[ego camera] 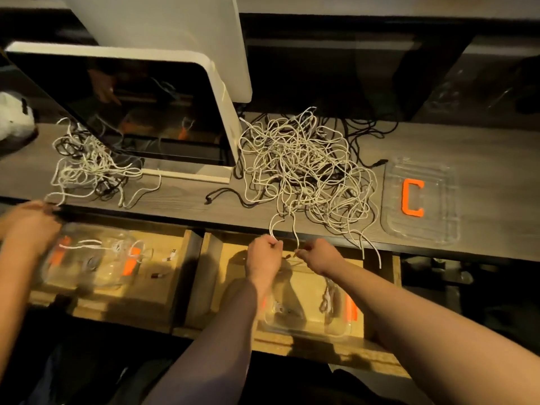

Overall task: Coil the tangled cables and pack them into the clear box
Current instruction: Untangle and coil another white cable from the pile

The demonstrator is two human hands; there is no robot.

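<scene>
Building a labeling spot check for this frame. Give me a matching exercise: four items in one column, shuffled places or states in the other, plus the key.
Items
1. big tangle of white cables
2. clear lid with orange C
3. clear box
4. left hand

Places or states
A. in the open wooden drawer, below the forearms
B. flat on the desk, right of the tangle
C. pinching a white cable at the desk's front edge
D. heaped on the desk, right of the white monitor

Pairs: 1-D, 2-B, 3-A, 4-C
</scene>
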